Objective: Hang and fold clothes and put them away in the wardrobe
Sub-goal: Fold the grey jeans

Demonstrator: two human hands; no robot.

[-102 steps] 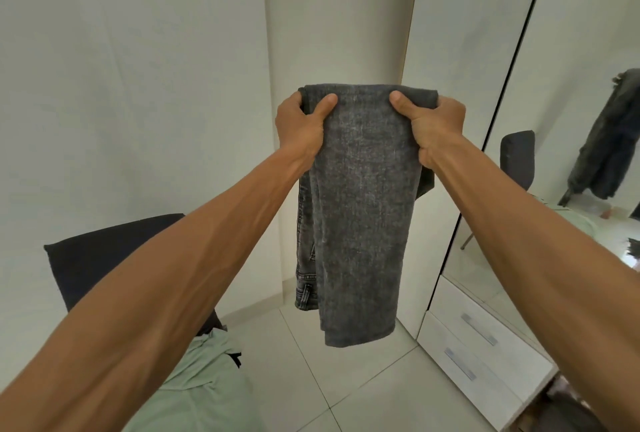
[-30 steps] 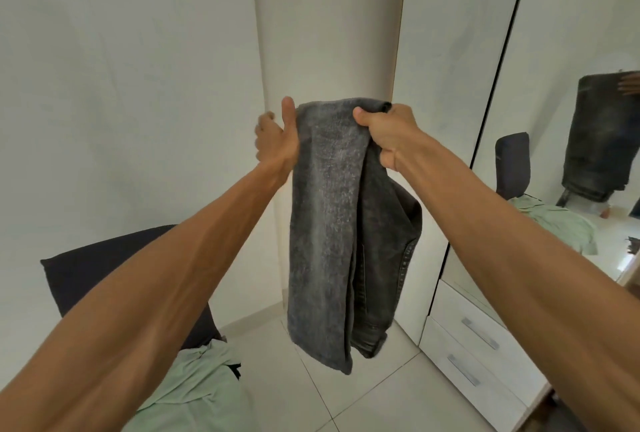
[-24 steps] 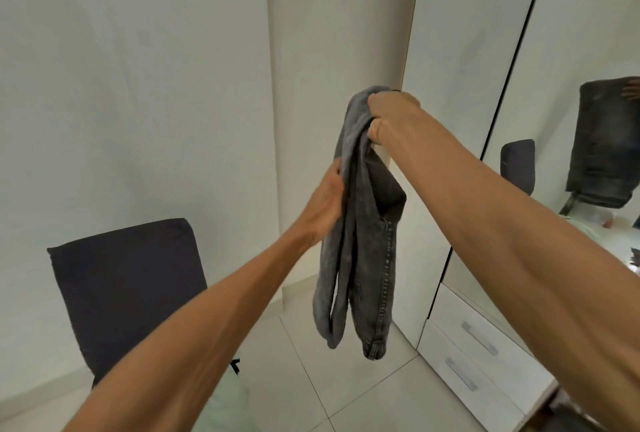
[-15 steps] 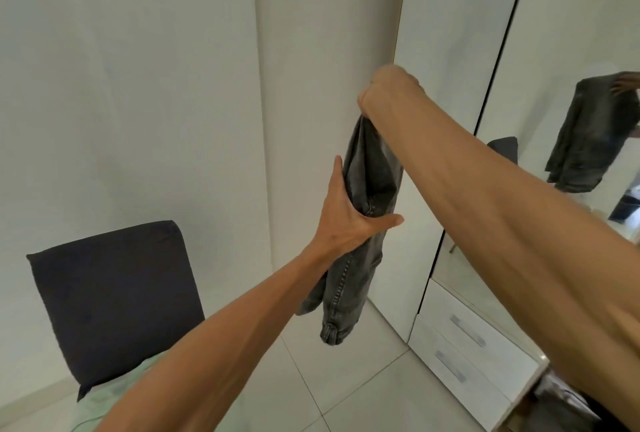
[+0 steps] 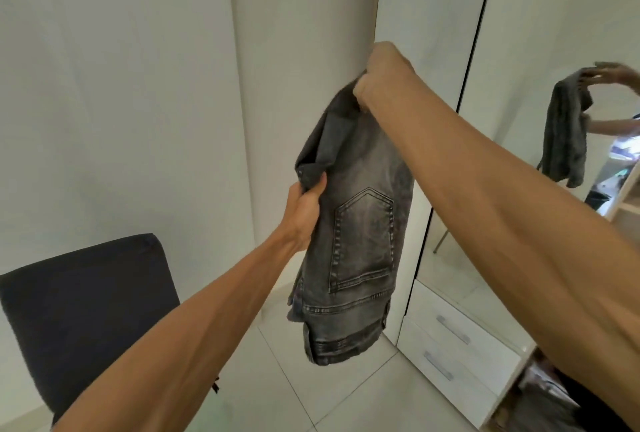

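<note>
The folding step is in hand: the right hand [image 5: 384, 75] pinches the top of the grey jeans [image 5: 360, 223], held in the air before the wardrobe [image 5: 433, 16], the left hand [image 5: 304, 210] grips their side edge, and next, I think, they need another fold.

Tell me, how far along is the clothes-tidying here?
Done: the grey jeans already hang doubled over, back pocket showing. In hand: the right hand grips their top and the left hand grips a side edge, mid-air. Left: they are not yet in the wardrobe, whose white drawers are shut.
</note>
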